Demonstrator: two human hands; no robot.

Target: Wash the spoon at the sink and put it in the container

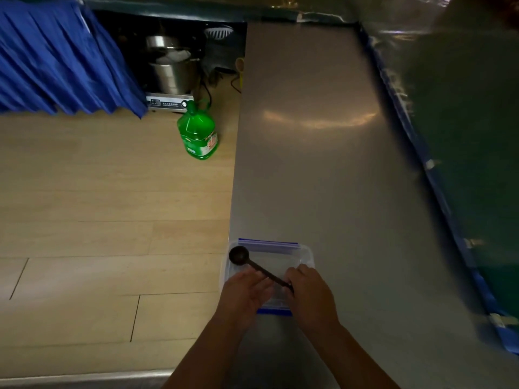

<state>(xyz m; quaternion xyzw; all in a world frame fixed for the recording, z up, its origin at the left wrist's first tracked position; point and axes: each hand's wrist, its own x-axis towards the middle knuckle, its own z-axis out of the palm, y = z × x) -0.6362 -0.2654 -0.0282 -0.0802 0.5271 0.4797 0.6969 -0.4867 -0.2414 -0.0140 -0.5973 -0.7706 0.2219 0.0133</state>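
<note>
Right hand pinches a dark spoon by its handle over a clear container; left hand lies loosely open, empty, against the container's near side.

clear plastic container, brushed metal counter, wood-look floor

container on counter's near-left corner | spoon over container | jug on floor left
</note>
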